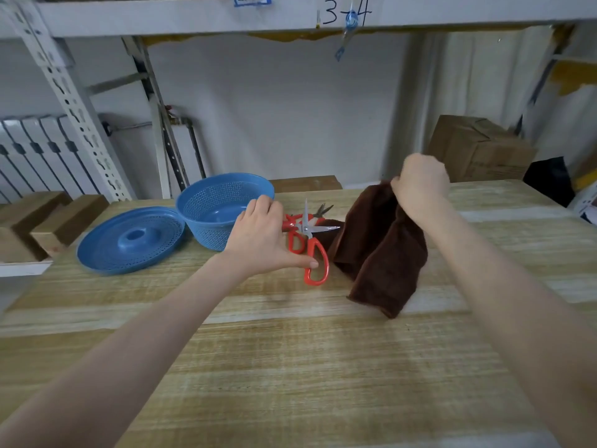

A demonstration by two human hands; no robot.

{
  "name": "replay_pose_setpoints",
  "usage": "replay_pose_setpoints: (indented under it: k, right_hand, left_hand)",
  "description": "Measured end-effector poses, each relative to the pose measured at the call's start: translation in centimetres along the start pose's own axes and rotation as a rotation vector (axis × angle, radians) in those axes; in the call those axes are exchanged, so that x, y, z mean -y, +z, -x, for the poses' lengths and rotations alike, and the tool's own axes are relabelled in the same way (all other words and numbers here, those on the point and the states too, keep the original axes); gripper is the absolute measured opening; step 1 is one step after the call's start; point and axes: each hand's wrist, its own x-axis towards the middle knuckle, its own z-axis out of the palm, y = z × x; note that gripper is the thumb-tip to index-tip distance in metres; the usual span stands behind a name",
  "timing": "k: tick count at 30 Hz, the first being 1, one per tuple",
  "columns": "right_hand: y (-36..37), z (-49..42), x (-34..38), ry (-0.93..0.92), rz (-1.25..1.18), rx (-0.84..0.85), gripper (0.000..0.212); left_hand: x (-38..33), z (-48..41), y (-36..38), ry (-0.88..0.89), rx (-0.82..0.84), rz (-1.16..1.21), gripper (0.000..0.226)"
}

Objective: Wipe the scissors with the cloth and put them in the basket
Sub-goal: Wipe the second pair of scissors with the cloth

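Observation:
Red-handled scissors (pixel 311 245) lie on the wooden table (pixel 290 367), blades apart, near its middle. My left hand (pixel 263 239) is over them, its thumb touching the lower red handle loop and its fingers covering the other handles. A second pair of scissors (pixel 321 211) lies just behind, partly hidden. My right hand (pixel 420 185) grips the top of a dark brown cloth (pixel 381 253) and holds it lifted, so it hangs down to the table right of the scissors. The blue perforated basket (pixel 210 211) stands left of the scissors, with nothing in it.
A blue perforated lid (pixel 129 240) lies upside down left of the basket. Wooden blocks (pixel 38 218) sit at the table's left edge. A cardboard box (pixel 478 150) stands behind the table at right. A shelf beam (pixel 290 14) runs overhead.

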Motion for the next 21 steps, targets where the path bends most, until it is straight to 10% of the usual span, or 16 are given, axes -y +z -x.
replay_pose_setpoints:
  k: [7,14,21]
  right_hand:
    - [-0.3,6.6,6.2,-0.482,-0.146,0.145,0.025]
    - [2.3,8.7,4.4,-0.412,-0.65,0.342,0.026]
    - [2.9,6.8,3.1,-0.33,-0.611,0.396,0.02]
  left_hand:
    - [-1.4,-0.7,-0.2,0.005,-0.024,-0.06,0.09]
    - [-1.9,0.0,0.5,0.003,-0.029,-0.048,0.096]
    - [-2.4,-0.2,0.8,0.026,-0.041,-0.02,0.095]
